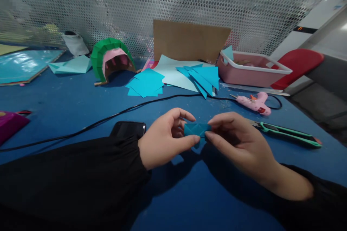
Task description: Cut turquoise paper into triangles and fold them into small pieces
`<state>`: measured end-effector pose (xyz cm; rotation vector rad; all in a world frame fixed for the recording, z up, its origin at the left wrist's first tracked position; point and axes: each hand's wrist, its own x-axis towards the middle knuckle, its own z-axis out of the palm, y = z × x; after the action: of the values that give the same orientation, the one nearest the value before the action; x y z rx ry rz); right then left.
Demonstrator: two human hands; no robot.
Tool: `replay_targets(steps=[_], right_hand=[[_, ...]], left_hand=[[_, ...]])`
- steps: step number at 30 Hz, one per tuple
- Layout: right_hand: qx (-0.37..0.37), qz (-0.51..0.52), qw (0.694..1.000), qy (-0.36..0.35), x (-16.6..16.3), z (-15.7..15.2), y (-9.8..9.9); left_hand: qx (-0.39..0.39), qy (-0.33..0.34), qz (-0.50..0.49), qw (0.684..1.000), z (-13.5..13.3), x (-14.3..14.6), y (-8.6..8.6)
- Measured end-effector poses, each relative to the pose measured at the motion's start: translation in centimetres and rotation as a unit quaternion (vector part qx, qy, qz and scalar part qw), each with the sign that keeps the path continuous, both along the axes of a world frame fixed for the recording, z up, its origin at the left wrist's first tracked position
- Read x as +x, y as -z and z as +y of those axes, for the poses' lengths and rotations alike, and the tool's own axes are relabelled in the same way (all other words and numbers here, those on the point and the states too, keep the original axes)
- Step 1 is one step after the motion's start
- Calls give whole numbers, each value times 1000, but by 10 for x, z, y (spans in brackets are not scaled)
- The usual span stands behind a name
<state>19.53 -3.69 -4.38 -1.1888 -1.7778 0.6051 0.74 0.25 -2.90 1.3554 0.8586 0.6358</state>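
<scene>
Left hand (pixel 162 142): clamped, as far as we can see, on the left end of the paper (pixel 196 129), thumb along its lower edge, fingers partly hidden behind.
Right hand (pixel 244 148): pinching the right end between thumb and fingertips.
Paper: small, blue and creased; we have it between both hands, above the tabletop (pixel 176 205), one tip peeking out at 6 o'clock.
Step in hand: folding or creasing, we judge.
Next move: calls, we think, for lined-up edges and firm thumb pressure without losing the right-hand pinch.
Phone (pixel 128 129): 9 o'clock, just beside the left wrist.
Knife (pixel 290 135): 3 o'clock, past the right hand.
Glue gun (pixel 255 104): 2 o'clock.
Squares (pixel 148 81): between 10 and 11 o'clock, loosely stacked.
Folded pieces (pixel 206 75): 12 o'clock.
Basket (pixel 252 77): 1 o'clock, farther out.
</scene>
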Motion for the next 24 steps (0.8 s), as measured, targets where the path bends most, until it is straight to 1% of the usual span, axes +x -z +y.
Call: replay_targets(steps=[5, 8, 11, 13, 17, 20, 24], right_hand=[[64, -87, 994, -29, 0, 2, -6], [88, -105, 990, -40, 1, 3, -8], [103, -109, 986, -66, 2, 2, -9], [113, -111, 985, -71, 2, 1, -10], [123, -120, 984, -47, 1, 0, -10], [138, -118, 982, -56, 3, 1, -9], [155, -117, 977, -86, 5, 0, -9]], left_hand=[[37, 15, 20, 999, -2, -1, 1], [53, 23, 19, 998, -2, -1, -1], [58, 34, 21, 997, -2, -1, -1], [53, 51, 28, 997, -2, -1, 0], [28, 81, 19, 996, -2, -2, 3], [-7, 79, 0, 997, -1, -2, 3], [-26, 61, -9, 998, 0, -1, 1]])
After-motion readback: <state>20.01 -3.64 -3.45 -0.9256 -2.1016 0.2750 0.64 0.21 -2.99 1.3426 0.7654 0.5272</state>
